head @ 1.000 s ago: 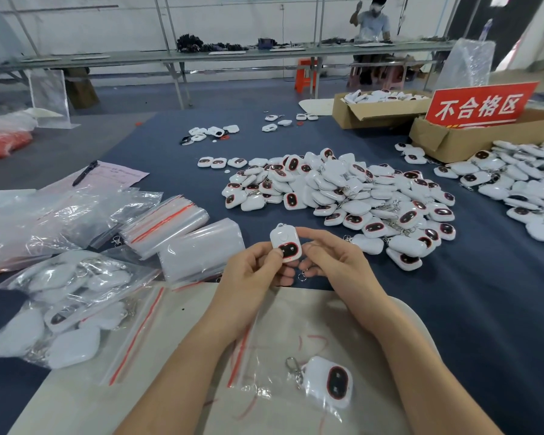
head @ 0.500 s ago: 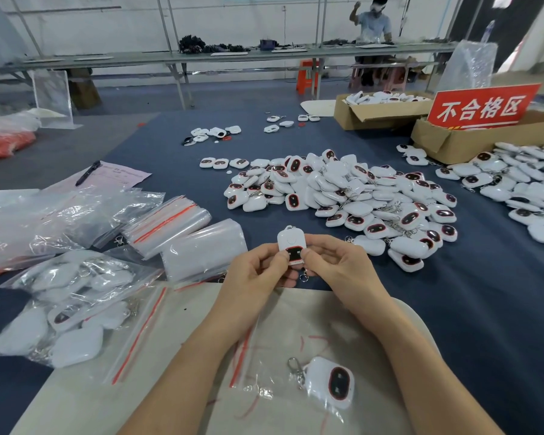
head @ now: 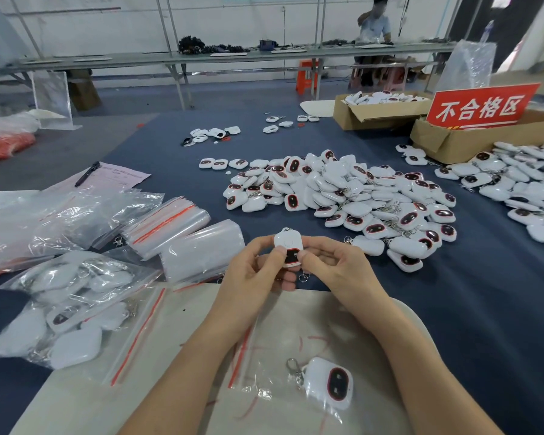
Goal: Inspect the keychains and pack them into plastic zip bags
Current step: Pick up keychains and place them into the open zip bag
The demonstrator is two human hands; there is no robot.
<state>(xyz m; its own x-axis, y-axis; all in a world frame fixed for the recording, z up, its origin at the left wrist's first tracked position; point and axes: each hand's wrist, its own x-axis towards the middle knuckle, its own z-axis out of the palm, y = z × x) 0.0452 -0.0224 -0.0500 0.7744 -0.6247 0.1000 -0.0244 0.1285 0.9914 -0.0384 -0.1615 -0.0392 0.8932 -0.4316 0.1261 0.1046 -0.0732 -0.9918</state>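
We are pinching one keychain (head: pixel 288 243) between the thumbs and fingers of the left hand (head: pixel 252 276) and the right hand (head: pixel 335 266), holding it upright just above the near edge of the blue mat (head: pixel 484 309) and looking over its face. By our judgement the job is sitting somewhere in its early half: one full bag (head: pixel 66 306) is lying at our left, and another bag (head: pixel 261 395) in front of us seems to be holding a single piece, while a large pile (head: pixel 343 196) is waiting beyond our hands. Stacks of empty bags (head: pixel 182 237) are lying ready. The keychains are showing glossy white shells, rounded squares of hard plastic, each carrying a dark oval window ringed in red and a small metal ring. The bags are looking thin, clear and crinkly, with a red zip stripe.
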